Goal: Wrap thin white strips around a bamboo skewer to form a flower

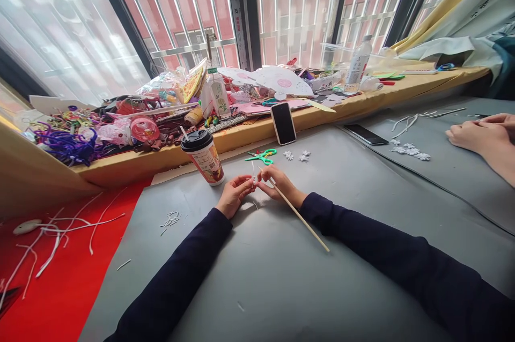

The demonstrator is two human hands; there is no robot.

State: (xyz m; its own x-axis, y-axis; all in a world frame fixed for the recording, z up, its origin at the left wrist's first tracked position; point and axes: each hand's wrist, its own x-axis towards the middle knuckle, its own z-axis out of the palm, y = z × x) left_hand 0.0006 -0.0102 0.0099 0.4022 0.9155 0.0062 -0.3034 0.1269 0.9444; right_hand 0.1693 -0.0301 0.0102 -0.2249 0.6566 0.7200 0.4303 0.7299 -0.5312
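My left hand [234, 193] and my right hand [278, 183] meet over the grey mat [281, 272], fingers pinched together on a small white piece I cannot make out. A thin wooden stick [300, 216] runs from my right hand's fingers back over the wrist toward me. Both arms wear dark blue sleeves. Green scissors [262, 156] lie just beyond the hands, with two small white flowers [296, 156] beside them. A paper cup with a black lid [203, 156] stands to the left of my left hand.
A phone [283, 123] leans on the wooden sill [257, 130], which is crowded with craft clutter and a bottle [357, 66]. Another phone [366, 134] lies flat. Another person's hands [483, 135] rest at right near white flowers [410, 150]. White strips lie on the red mat [60, 256].
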